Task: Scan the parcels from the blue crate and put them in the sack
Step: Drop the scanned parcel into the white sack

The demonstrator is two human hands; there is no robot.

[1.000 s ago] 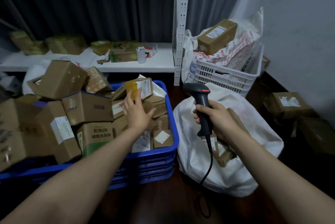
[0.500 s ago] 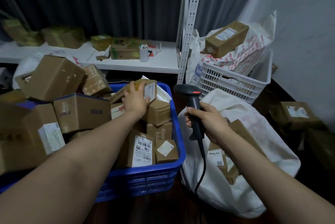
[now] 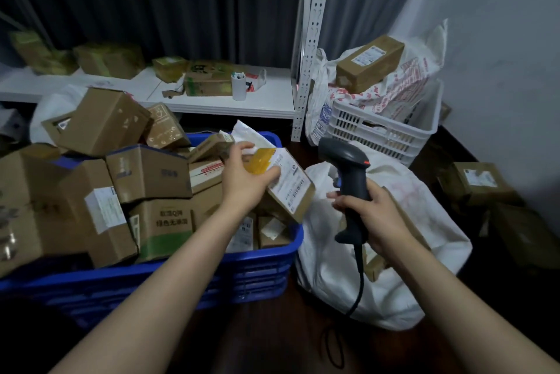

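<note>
I note a white metal shelf (image 3: 212,105) at the back with a perforated upright post (image 3: 309,49). On it: several taped cardboard boxes (image 3: 209,78) and a white cup (image 3: 238,87), upright. Dark curtain (image 3: 151,0) behind. To the right, a white slatted basket (image 3: 381,128) against the wall, holding a printed plastic bag (image 3: 403,82) topped by a brown labelled box (image 3: 368,63). Two more boxes (image 3: 475,182) sit on the dark floor (image 3: 272,337).

Both forearms bare to the bottom frame edge, no sleeves showing. Left hand (image 3: 242,179) and right hand (image 3: 374,216): no gloves, rings, watch or wristband. Nails short, unpainted as far as I can make out. No marks or bandages on either arm.
</note>
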